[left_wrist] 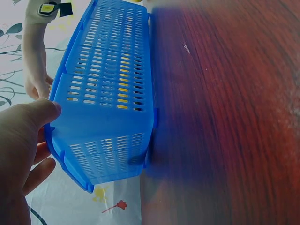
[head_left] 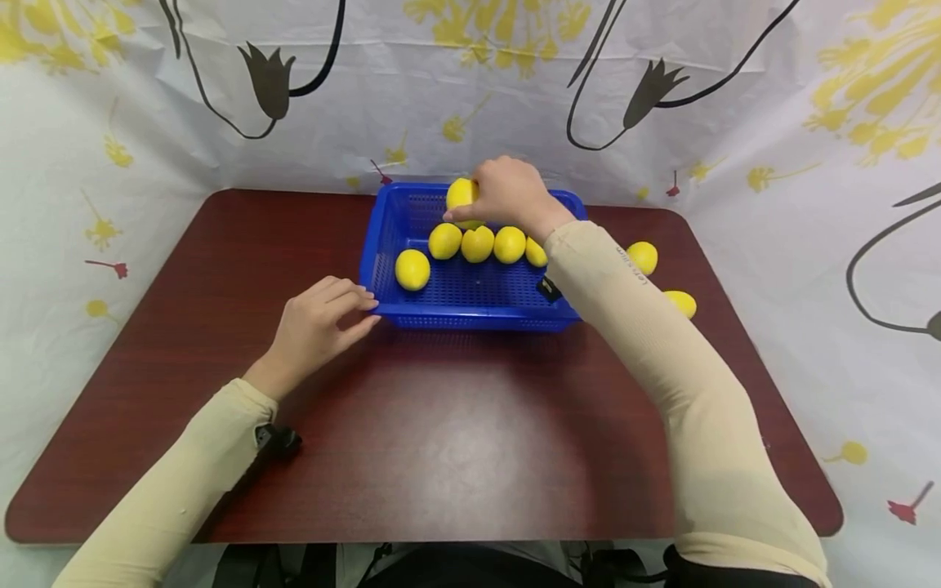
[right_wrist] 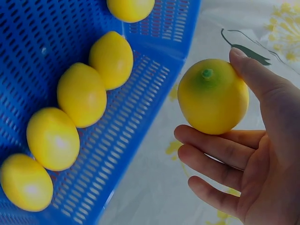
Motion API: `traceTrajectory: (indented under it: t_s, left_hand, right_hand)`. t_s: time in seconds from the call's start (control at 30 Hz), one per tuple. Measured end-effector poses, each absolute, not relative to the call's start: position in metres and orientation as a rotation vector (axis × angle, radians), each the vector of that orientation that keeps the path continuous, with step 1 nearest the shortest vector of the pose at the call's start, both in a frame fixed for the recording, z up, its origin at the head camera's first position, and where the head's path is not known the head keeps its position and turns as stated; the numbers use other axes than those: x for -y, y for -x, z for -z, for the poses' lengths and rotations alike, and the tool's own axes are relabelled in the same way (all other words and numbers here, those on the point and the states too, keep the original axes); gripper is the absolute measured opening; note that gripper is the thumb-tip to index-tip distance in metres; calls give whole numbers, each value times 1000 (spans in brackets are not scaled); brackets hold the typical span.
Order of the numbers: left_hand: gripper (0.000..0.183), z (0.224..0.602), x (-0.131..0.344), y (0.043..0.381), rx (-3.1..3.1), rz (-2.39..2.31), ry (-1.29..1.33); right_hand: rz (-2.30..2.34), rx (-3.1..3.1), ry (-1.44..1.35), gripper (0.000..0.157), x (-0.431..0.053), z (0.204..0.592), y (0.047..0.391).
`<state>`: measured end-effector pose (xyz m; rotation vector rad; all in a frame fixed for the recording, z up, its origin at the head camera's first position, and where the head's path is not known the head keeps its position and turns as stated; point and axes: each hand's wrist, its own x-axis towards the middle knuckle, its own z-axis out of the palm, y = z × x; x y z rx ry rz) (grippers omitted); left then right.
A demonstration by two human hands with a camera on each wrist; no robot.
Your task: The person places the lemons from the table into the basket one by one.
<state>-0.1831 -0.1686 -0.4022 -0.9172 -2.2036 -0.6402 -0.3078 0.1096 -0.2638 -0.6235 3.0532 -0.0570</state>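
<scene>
A blue plastic basket [head_left: 478, 313] with slotted walls stands at the far middle of the table. My left hand [head_left: 316, 322] pinches the rim at its near left corner; the left wrist view has the thumb [left_wrist: 44, 111] on the outer side and fingers behind. Over the back of the basket, my right hand [head_left: 515, 192] holds a yellow lemon [right_wrist: 213, 96] between thumb and fingers, its green-tinged stem end showing. Inside the basket, several lemons [head_left: 478, 244] form a row, and one lemon [head_left: 412, 269] sits apart at the left.
Two lemons [head_left: 643, 257] [head_left: 681, 304] lie on the table right of the basket, partly behind the right sleeve [head_left: 654, 343]. The dark red wooden table [head_left: 470, 441] has rounded corners. A white patterned cloth [head_left: 470, 106] hangs behind it.
</scene>
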Motion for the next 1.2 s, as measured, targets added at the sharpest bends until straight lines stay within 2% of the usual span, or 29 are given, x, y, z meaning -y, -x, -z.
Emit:
traceTrajectory:
  t_s: [0.43, 1.2]
  left_hand:
    - [21, 400, 167, 183, 2200, 633, 907]
    - [20, 407, 168, 185, 2157, 601, 928]
  right_hand:
    - [-11, -2956, 623, 55, -97, 290, 320]
    - [-173, -2632, 451, 46, -68, 314, 313]
